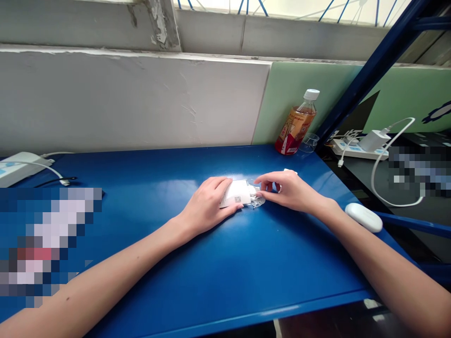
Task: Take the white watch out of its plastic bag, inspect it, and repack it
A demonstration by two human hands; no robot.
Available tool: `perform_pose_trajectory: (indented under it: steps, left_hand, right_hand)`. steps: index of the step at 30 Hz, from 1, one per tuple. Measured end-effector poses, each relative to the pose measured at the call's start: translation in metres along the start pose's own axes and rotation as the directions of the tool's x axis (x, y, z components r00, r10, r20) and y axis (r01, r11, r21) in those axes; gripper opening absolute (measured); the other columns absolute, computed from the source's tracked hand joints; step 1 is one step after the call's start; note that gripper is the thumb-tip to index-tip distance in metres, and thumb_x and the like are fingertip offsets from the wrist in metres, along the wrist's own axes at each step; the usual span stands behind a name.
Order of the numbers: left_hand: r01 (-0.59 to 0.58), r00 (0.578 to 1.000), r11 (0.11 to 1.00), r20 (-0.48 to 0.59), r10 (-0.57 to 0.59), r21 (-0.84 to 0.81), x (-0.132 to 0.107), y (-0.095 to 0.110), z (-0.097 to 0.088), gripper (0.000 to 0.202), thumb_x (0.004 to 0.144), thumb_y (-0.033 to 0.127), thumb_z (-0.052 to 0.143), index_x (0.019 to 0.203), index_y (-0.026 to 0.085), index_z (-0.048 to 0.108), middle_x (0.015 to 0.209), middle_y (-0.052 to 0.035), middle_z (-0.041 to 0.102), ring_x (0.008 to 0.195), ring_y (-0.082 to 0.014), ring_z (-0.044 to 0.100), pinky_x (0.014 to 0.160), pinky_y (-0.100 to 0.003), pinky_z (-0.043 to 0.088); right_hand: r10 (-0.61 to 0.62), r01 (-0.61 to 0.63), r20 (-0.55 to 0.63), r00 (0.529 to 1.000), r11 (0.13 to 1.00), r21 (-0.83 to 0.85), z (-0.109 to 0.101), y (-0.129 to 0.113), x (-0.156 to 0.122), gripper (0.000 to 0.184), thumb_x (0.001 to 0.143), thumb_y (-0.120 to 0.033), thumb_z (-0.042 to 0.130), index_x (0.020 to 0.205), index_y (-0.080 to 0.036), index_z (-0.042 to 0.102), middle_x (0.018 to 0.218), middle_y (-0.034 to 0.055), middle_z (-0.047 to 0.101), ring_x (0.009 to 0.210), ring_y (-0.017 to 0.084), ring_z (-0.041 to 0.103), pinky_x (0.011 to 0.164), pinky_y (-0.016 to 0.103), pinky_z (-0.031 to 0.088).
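A small white packet (240, 193) with printed text and a square code lies on the blue tabletop in front of me. My left hand (211, 202) grips it from the left, fingers over its far edge and thumb along the near one. At the packet's right end, a crinkled clear and white piece (256, 196) sticks out. My right hand (287, 188) is closed in a pinch at that piece, thumb and forefinger touching its edge. Part of a white object (291, 172) shows just behind my right hand; its kind is hidden.
A drink bottle (298, 124) and a clear cup (310, 142) stand at the back right corner. A rounded white case (363, 217) lies by the right edge. Power strips (23, 168) with cables lie at the far left and beyond the blue post. Some patches are blurred.
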State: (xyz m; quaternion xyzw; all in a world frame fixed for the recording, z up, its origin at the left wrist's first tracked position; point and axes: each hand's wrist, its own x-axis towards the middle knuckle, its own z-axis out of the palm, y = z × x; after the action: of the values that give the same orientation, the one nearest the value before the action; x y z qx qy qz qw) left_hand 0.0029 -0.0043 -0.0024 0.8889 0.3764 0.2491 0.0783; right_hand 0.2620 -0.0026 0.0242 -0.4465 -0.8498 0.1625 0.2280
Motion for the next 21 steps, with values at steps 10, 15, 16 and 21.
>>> perform_pose_trajectory:
  steps: [10, 15, 16, 21]
  left_hand:
    - [-0.012, 1.0, 1.0, -0.014, 0.012, 0.0, 0.0, 0.0, 0.001, 0.049, 0.09, 0.05, 0.062, 0.12, 0.012, 0.056, 0.121, -0.0183, 0.064, 0.111, -0.0314, 0.06, 0.093, -0.046, 0.053]
    - [0.001, 1.0, 1.0, 0.004, -0.001, -0.009, -0.001, 0.0, 0.0, 0.049, 0.09, 0.049, 0.062, 0.125, 0.014, 0.055, 0.123, -0.0168, 0.064, 0.113, -0.0313, 0.06, 0.094, -0.045, 0.053]
    - [0.001, 1.0, 1.0, 0.014, -0.001, -0.008, -0.001, 0.0, 0.0, 0.05, 0.09, 0.049, 0.061, 0.126, 0.014, 0.055, 0.124, -0.0167, 0.064, 0.115, -0.0315, 0.06, 0.095, -0.046, 0.052]
    - [-0.017, 0.993, 0.999, 0.121, 0.011, 0.046, 0.001, -0.002, 0.002, 0.061, 0.095, 0.055, 0.049, 0.138, 0.012, 0.049, 0.144, -0.0207, 0.052, 0.136, -0.0351, 0.046, 0.111, -0.053, 0.039]
  right_hand:
    - [0.116, -0.14, 0.108, 0.987, 0.959, 0.248, 0.004, -0.014, -0.004, 0.044, 0.091, -0.018, 0.048, 0.134, -0.019, 0.053, 0.102, 0.0066, 0.076, 0.085, 0.019, 0.071, 0.074, 0.031, 0.053]
    - [0.135, -0.19, 0.152, 0.979, 0.876, 0.442, 0.009, -0.015, -0.003, 0.047, 0.088, -0.017, 0.051, 0.136, -0.019, 0.052, 0.112, 0.0101, 0.074, 0.098, 0.022, 0.07, 0.082, 0.036, 0.056]
    - [0.139, -0.2, 0.162, 0.977, 0.857, 0.475, 0.01, -0.015, -0.003, 0.048, 0.088, -0.017, 0.051, 0.136, -0.019, 0.052, 0.113, 0.0104, 0.073, 0.1, 0.022, 0.07, 0.081, 0.035, 0.056]
    - [0.168, -0.209, 0.128, 0.977, 0.861, 0.464, 0.006, -0.012, -0.001, 0.042, 0.09, -0.022, 0.05, 0.131, -0.017, 0.056, 0.099, 0.0082, 0.076, 0.079, 0.019, 0.07, 0.072, 0.032, 0.056]
